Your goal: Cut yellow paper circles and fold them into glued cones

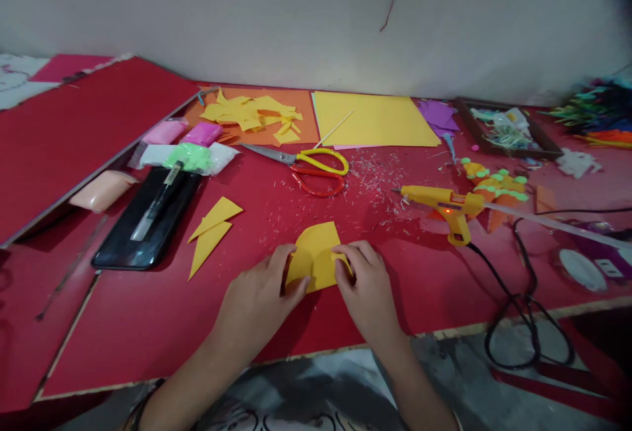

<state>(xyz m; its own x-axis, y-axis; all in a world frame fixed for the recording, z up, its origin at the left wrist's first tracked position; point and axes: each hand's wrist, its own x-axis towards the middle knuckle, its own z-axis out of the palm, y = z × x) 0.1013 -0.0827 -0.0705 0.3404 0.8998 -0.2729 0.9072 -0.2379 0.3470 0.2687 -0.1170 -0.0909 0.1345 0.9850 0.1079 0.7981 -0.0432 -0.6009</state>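
Near the table's front edge, a piece of yellow craft foam or paper (318, 253) with a curved upper left side is held between both hands. My left hand (261, 289) grips its left side, thumb in front and fingers behind. At its right edge my right hand (365, 279) pinches a small curled part; whether that is a fold or a separate scrap, I cannot tell. Two yellow pointed pieces (212, 233) lie overlapping to the left. Beyond the hands rest scissors (316, 166) with one yellow and one red handle, blades pointing left.
A yellow glue gun (451, 207) with a glowing red light lies right, its black cord (511, 306) looping over the front edge. A pen (162, 197) lies on a black phone (143, 233) at left. Yellow scraps (247, 112), yellow sheets (375, 118) and a tray (508, 131) line the back.
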